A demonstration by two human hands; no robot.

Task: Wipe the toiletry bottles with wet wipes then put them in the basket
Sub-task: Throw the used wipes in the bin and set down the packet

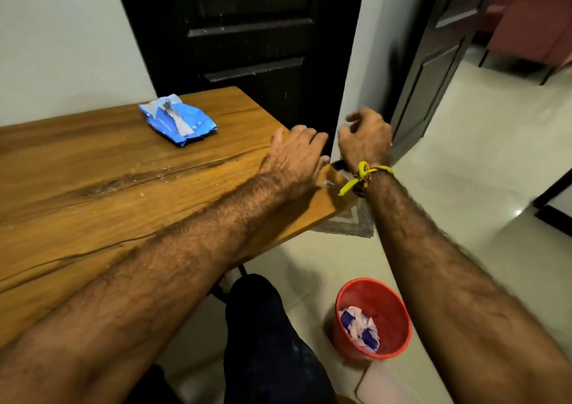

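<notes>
blue and white wet wipes pack [178, 120] on a warm orange-brown wooden table [93, 168] with dark grain streaks, red bucket [373, 318] holding white and blue crumpled bits, yellow thread [365, 173] on the right wrist, black door [247, 32], pale cream floor tiles [464, 156]

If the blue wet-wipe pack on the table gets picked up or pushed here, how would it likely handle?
The blue wet-wipe pack looks crumpled and partly flattened, so it is probably soft and would sag or bend when lifted rather than hold its shape. It lies flat on the wooden table, so a push should slide it, not roll or tip it. Its glossy film may be a little slippery.
</notes>
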